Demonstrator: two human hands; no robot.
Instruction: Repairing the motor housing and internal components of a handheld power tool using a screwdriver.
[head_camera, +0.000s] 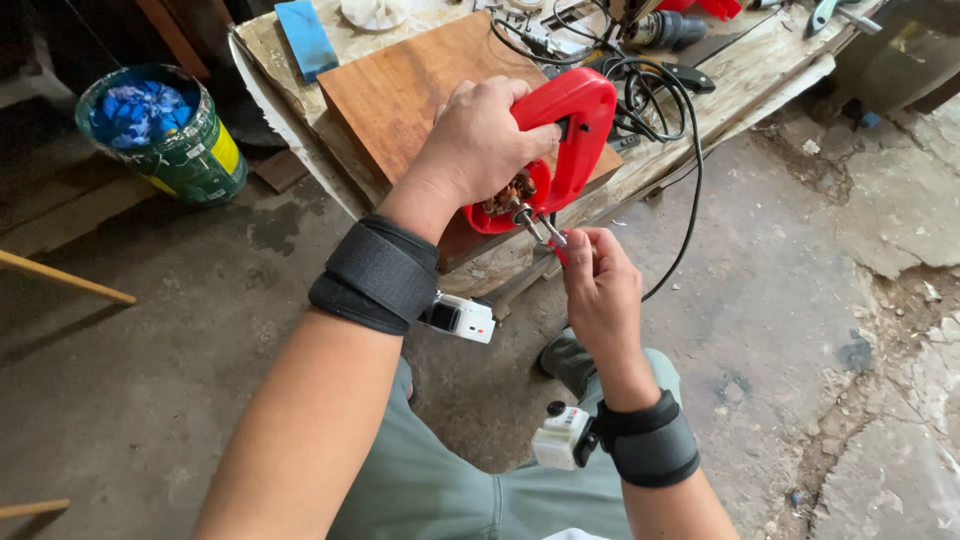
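Observation:
My left hand (482, 140) grips a red plastic power-tool housing (572, 130) by its handle and holds it in the air in front of a low workbench. Its open lower end shows copper windings and a metal shaft (528, 222). My right hand (600, 285) is just below, pinching a small red-tipped part (556, 247) at the shaft's end. A black cable (690, 190) runs from the tool area down past my right hand. Both wrists wear black straps with small white devices.
A brown wooden board (405, 85) lies on the worn workbench (760, 60), with a blue block (306, 36), tangled black cables and other tools behind it. A green bucket (195, 150) holding blue material stands on the concrete floor at left. Cracked floor at right.

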